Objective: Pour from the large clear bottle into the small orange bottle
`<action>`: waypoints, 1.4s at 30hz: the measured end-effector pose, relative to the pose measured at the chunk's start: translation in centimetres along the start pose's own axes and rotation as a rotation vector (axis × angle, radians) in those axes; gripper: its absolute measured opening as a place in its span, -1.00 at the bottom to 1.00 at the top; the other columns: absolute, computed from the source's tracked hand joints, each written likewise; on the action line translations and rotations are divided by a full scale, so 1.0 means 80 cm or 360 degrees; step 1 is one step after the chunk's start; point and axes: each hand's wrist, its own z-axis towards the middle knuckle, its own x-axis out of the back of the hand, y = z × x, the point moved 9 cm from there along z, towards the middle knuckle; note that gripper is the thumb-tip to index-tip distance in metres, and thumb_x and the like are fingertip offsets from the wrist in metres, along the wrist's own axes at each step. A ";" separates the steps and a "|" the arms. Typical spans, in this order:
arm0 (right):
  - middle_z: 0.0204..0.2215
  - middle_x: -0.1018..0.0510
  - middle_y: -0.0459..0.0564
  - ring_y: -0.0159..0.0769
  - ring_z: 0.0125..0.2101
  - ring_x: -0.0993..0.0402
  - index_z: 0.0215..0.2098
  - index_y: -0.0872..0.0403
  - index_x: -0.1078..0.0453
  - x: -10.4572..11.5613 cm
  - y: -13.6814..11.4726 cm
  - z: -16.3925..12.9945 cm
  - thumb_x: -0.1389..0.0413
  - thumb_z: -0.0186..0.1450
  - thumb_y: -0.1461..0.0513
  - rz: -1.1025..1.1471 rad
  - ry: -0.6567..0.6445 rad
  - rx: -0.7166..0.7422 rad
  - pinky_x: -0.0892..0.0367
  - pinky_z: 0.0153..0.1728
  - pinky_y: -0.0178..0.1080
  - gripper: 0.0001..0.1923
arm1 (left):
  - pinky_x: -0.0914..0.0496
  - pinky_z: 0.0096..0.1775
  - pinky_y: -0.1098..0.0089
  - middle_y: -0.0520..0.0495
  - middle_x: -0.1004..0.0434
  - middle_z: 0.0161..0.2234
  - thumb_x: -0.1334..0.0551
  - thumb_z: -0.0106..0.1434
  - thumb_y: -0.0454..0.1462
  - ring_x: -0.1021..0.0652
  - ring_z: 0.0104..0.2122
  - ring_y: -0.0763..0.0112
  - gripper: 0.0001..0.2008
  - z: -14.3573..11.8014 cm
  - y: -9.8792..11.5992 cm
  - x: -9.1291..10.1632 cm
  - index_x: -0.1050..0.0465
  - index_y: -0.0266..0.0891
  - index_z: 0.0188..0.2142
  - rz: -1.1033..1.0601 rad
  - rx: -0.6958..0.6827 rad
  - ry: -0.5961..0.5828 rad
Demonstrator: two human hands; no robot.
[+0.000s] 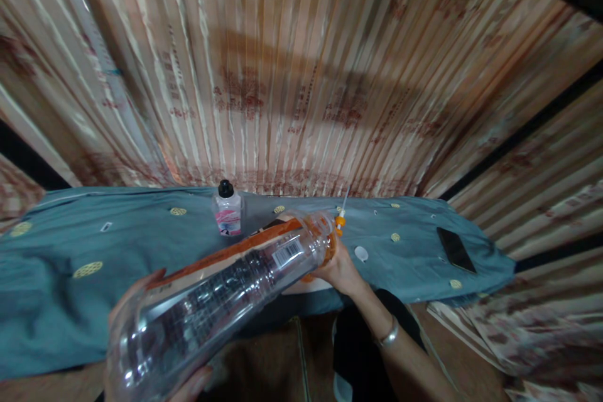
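Note:
A large clear plastic bottle [207, 301] with an orange-brown label and a barcode lies slanted across the view, its neck toward the upper right. My left hand [134, 294] is wrapped around its wide lower end, partly seen through the plastic. By the bottle's neck, my right hand [340, 269] is closed on an orange piece [331, 250], whose full shape is hidden behind the bottle. Just beyond those fingers is an orange cap with a thin white tube [341, 221]. A white disc [361, 254] lies to the right of this hand.
A small clear bottle with a black cap and pink label [228, 213] stands on the teal patterned cloth [117, 232]. A dark phone [455, 249] lies at the right. Patterned curtains [282, 75] hang behind, and dark bars cross both sides.

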 end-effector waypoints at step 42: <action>-0.09 -0.53 0.02 -0.10 -0.05 -0.50 0.01 -0.02 -0.24 0.000 0.006 -0.002 -0.37 -0.06 0.23 0.0082 0.0013 0.0006 -0.32 0.14 -0.02 -0.30 | -0.37 -0.06 -0.43 -0.13 -0.40 0.07 -0.38 -0.25 0.13 -0.47 0.02 -0.31 -0.10 0.000 -0.008 0.005 -0.27 0.22 0.16 -0.0110 0.0116 0.0042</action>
